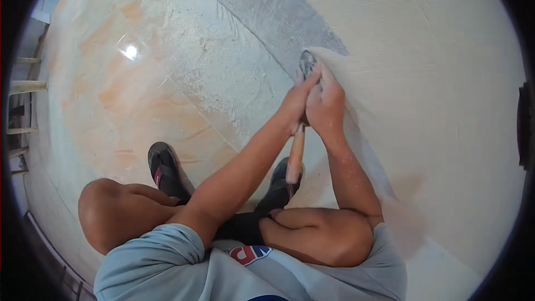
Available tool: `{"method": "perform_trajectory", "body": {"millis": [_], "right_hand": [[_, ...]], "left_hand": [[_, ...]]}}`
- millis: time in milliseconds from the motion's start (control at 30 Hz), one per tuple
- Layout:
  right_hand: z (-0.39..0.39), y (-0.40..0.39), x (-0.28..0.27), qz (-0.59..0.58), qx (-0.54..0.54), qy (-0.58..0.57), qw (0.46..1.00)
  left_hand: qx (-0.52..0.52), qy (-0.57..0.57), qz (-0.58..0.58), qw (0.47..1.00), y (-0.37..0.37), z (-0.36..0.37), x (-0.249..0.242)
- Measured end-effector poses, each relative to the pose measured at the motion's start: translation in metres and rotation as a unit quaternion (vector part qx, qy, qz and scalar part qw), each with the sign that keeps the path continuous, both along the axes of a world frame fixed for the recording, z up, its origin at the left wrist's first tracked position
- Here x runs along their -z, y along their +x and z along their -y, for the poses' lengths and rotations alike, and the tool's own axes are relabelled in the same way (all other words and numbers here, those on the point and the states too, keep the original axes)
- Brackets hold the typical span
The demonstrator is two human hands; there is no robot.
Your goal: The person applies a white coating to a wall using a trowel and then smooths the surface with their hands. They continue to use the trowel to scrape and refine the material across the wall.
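Both hands are closed together around a wooden-handled tool point(295, 156) that looks like a trowel. Its handle points back toward my body, below the hands. At the far end, a dark, rounded metal tip point(306, 62) shows past the fingers and touches or nearly touches the pale coating. Much of the blade is hidden by the hands. My left hand point(300, 97) grips from the left, thumb reaching forward. Pressed against it, my right hand point(326, 100) is dusted white. Just beyond them, a bare grey patch point(278, 11) meets the cream coating point(423, 78) in a jagged edge.
White crumbs and dust point(206, 61) lie over the marbled floor tiles point(139, 106), along the seam with the grey patch. My shoes point(163, 167) are planted beside my bent knees. Wooden bars point(28, 86) stand at the far left, and a dark object point(524, 125) at the right edge.
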State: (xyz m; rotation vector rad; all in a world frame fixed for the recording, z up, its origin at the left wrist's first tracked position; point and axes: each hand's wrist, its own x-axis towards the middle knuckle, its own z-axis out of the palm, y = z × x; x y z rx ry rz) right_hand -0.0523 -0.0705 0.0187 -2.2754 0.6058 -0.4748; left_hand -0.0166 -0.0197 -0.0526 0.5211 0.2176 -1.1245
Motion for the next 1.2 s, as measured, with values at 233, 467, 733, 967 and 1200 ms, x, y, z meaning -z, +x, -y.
{"method": "perform_trajectory", "body": {"millis": [233,467,733,967,1200], "right_hand": [[-0.011,-0.006,-0.011,0.024,-0.002,-0.016,1.0],[-0.013,-0.006,-0.012,0.02,-0.011,-0.014,1.0],[-0.009,-0.016,-0.005,0.036,0.013,0.034,0.999],[-0.005,-0.008,0.006,0.046,0.001,0.039,0.998],[-0.004,-0.002,0.011,0.07,0.013,0.059,0.996]], "left_hand": [[0.011,0.014,0.012,1.0,-0.002,-0.005,0.009],[0.022,0.028,0.03,0.999,0.0,-0.008,0.008],[-0.005,0.087,0.042,0.995,-0.001,-0.022,-0.023],[-0.077,0.152,0.078,0.982,-0.001,-0.019,-0.015],[-0.092,0.165,0.031,0.981,0.001,-0.027,-0.023]]}}
